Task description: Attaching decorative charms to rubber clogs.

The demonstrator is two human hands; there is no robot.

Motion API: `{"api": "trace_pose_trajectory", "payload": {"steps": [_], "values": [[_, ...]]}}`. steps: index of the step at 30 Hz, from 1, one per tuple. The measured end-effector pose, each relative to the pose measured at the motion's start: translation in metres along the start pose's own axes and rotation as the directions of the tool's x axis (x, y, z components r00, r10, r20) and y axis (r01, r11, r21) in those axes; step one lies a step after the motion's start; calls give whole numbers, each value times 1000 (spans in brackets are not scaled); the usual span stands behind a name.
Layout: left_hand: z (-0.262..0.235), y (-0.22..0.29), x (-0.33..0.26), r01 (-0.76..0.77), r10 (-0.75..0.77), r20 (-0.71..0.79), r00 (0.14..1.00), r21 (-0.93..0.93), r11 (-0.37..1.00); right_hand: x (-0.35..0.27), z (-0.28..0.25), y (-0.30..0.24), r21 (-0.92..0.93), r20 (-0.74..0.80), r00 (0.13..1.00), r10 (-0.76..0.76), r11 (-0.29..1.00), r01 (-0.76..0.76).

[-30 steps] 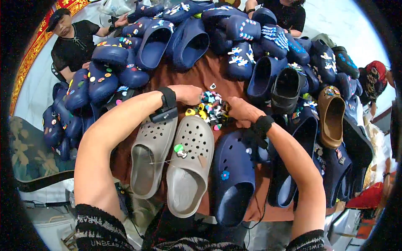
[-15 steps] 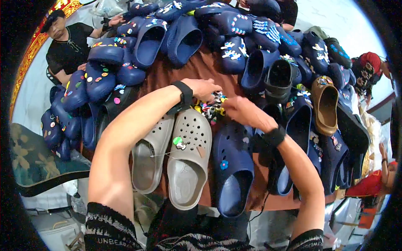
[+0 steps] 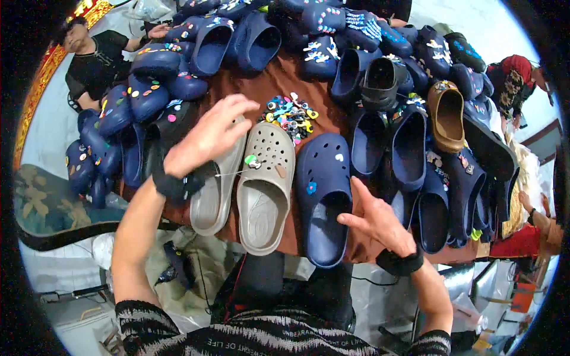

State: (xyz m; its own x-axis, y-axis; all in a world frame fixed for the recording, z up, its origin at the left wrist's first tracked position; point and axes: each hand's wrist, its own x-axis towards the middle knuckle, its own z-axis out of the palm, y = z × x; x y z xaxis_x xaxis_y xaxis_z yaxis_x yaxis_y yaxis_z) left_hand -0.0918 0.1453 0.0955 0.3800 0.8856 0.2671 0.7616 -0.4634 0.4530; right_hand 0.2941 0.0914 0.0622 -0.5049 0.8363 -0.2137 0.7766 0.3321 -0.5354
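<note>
My left hand (image 3: 211, 135), fingers spread and slightly blurred, hovers over the toe of the left grey clog (image 3: 215, 204), hiding part of it. Beside it lies the other grey clog (image 3: 265, 193), with a green and white charm (image 3: 252, 161) and a small brown charm on its upper. A navy clog (image 3: 323, 169) stands to its right, bearing a blue flower charm (image 3: 312, 188) and a white heart charm (image 3: 339, 157). Close to that clog's right side is my right hand (image 3: 383, 219), open, thumb and fingers apart. A heap of colourful shoe charms (image 3: 290, 115) sits beyond the toes.
Piles of decorated navy clogs (image 3: 145, 95) ring the brown tablecloth (image 3: 255, 83). A brown clog (image 3: 446, 115) rests on the right pile. One person (image 3: 98, 62) is at the far left, another (image 3: 513, 86) at the far right. The table's front edge lies near my legs.
Both hands have drawn back from the charm heap: the left toward the left grey clog, the right down beside the navy clog. The heap and the navy clog's white heart now show.
</note>
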Motion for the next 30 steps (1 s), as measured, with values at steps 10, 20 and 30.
{"api": "trace_pose_trajectory", "payload": {"steps": [10, 20, 30], "values": [[76, 85, -101, 352, -308, -277, 910, 121, 928, -1, 67, 5, -98, -314, 947, -72, 994, 44], [67, 29, -115, 295, -192, -330, 924, 298, 908, -14, 92, -17, 171, -288, 957, 38, 985, 12], [37, 20, -124, 336, -252, -253, 934, 385, 859, 2, 99, -64, 454, -128, 989, 68, 891, -3]]}}
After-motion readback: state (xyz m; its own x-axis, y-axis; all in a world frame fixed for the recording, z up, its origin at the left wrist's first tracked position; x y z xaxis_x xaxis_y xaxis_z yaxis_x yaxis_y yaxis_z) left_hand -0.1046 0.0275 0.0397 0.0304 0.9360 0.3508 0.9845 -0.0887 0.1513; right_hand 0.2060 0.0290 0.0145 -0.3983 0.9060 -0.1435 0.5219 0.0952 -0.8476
